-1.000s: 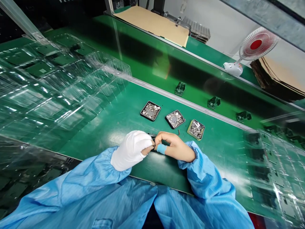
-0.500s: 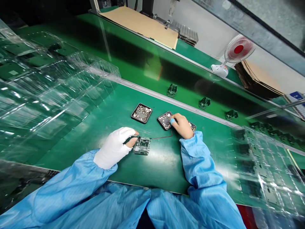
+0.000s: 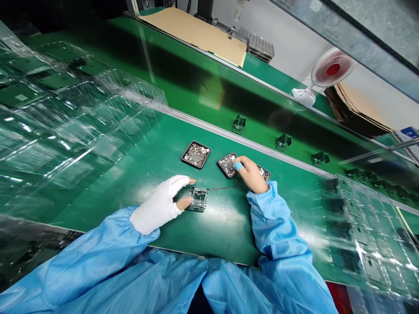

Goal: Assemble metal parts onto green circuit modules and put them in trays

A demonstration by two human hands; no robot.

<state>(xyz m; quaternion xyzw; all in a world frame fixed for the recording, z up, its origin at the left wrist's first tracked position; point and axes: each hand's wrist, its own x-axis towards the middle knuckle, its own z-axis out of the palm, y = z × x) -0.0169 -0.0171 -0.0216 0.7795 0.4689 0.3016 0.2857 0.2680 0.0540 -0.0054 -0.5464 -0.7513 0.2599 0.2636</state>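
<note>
My left hand [image 3: 159, 206], in a white glove with bare fingertips, is at the left side of a small green circuit board [image 3: 199, 199]. Its thumb and finger are spread apart, the thumb over the board's left edge; whether it touches is unclear. My right hand [image 3: 252, 175], with a blue cover on one finger, reaches into a black dish of small metal parts [image 3: 226, 164]. Its fingertips are pressed together, and what they hold is hidden. A thin L-shaped rod [image 3: 224, 188], like a hex key, lies between board and dish. Another dish [image 3: 196, 155] sits to the left.
A third dish [image 3: 263, 172] is partly behind my right wrist. Clear plastic trays [image 3: 108, 115] spread over the left side, and more trays with boards [image 3: 366, 235] lie right. Beyond a metal rail [image 3: 209, 133] stand several boards [image 3: 283, 141]. A small fan [image 3: 332, 69] is at the back.
My left hand has shifted slightly right, its thumb and finger wider apart around the board. My right hand stays at the dish, its fingers slightly changed. The whole view has shifted a little.
</note>
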